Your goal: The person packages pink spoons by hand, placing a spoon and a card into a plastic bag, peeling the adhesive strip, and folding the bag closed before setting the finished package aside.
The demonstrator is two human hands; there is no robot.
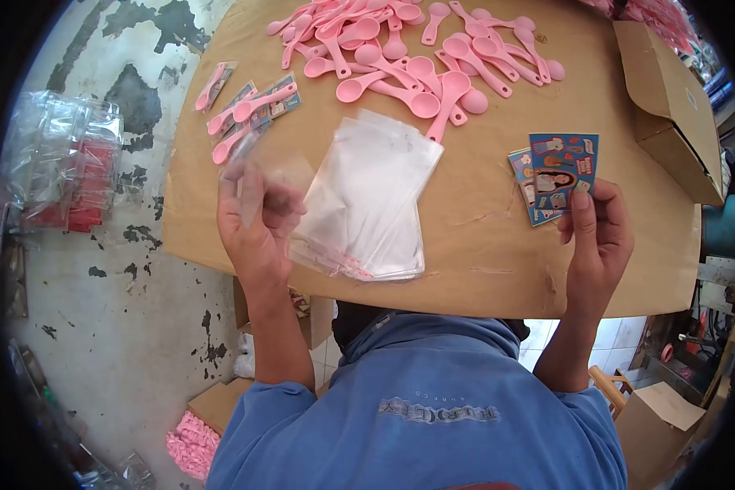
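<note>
My left hand (257, 204) is closed on a clear plastic bag (282, 163), which is see-through and a little blurred. Beside it lies a stack of clear plastic bags (376, 196) on the brown-covered table. Between thumb and fingers, my right hand (600, 220) grips a blue printed card (563, 163). More of these cards (521, 167) show just behind and below it. Up to the left of my left hand, several pink spoons (261, 102) rest with printed cards in clear bags.
A heap of loose pink measuring spoons (416, 69) spreads over the table's far side. At right stands an open cardboard box (670, 114). Clear plastic packs (69, 163) are on the left. Below the table are a cardboard box (657, 425) and pink pieces (193, 445).
</note>
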